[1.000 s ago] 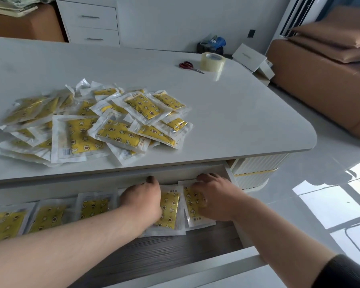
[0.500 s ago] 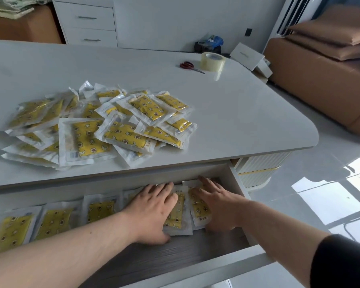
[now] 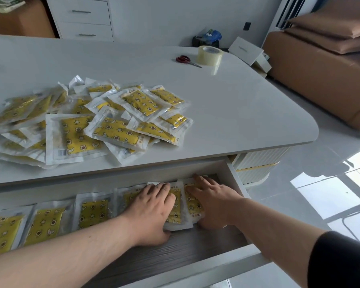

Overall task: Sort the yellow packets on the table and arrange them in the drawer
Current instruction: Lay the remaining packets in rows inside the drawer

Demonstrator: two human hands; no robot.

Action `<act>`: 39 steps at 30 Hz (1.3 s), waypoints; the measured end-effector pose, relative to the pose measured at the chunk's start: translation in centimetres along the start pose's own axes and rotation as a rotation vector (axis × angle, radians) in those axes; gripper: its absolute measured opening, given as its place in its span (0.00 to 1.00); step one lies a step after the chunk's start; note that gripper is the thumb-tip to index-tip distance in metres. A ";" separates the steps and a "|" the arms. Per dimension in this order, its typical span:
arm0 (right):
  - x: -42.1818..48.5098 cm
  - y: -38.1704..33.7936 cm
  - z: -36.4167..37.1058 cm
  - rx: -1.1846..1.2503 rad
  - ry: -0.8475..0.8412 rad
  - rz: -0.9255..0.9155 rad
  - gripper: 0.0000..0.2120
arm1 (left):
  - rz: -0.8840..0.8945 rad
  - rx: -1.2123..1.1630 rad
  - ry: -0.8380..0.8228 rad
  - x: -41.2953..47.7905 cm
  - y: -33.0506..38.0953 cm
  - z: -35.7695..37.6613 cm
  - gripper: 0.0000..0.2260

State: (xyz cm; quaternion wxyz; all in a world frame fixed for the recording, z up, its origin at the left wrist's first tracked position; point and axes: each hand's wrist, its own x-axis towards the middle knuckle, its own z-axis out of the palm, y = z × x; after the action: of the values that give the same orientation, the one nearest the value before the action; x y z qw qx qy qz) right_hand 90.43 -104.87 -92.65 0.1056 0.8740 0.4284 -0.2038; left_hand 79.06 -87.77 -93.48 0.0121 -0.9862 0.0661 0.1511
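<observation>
On the left, a loose pile of yellow packets lies on the desk; below it, a row of packets lines the open drawer. My left hand lies flat on one packet, fingers together; my right hand, fingers spread, presses the rightmost packet.

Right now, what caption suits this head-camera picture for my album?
Left hand and right hand press yellow packets into the open drawer; a loose pile waits on the table.
</observation>
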 end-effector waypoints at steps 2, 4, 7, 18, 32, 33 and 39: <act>0.0 0.0 0.0 0.006 0.023 0.002 0.42 | -0.016 -0.014 0.000 0.2 0.3 0.1 0.38; 0.1 -0.1 0.0 0.015 0.034 0.005 0.40 | -0.031 -0.030 0.012 0.4 0.4 0.1 0.37; -0.1 0.2 0.0 0.062 0.032 0.007 0.42 | -0.039 -0.049 0.042 0.6 0.3 0.1 0.34; 0.0 1.1 0.2 0.385 -0.007 0.101 0.40 | -0.172 -0.313 0.100 -0.6 -1.2 1.3 0.38; 0.2 1.3 0.4 0.291 0.034 0.064 0.33 | -0.094 -0.264 0.105 1.1 -0.9 2.2 0.29; 0.2 1.3 0.3 0.292 0.039 0.067 0.33 | -0.097 -0.267 0.102 1.1 -0.9 2.2 0.29; 0.2 1.4 0.4 0.293 0.029 0.080 0.34 | -0.091 -0.258 0.072 0.7 -0.8 1.8 0.28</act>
State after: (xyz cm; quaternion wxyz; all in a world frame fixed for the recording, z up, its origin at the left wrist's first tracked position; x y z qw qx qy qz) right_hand 91.50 -105.69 -93.10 -0.0214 0.8992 0.3604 -0.2472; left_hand 79.32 -86.97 -95.46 -0.1103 -0.9864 0.0016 0.1222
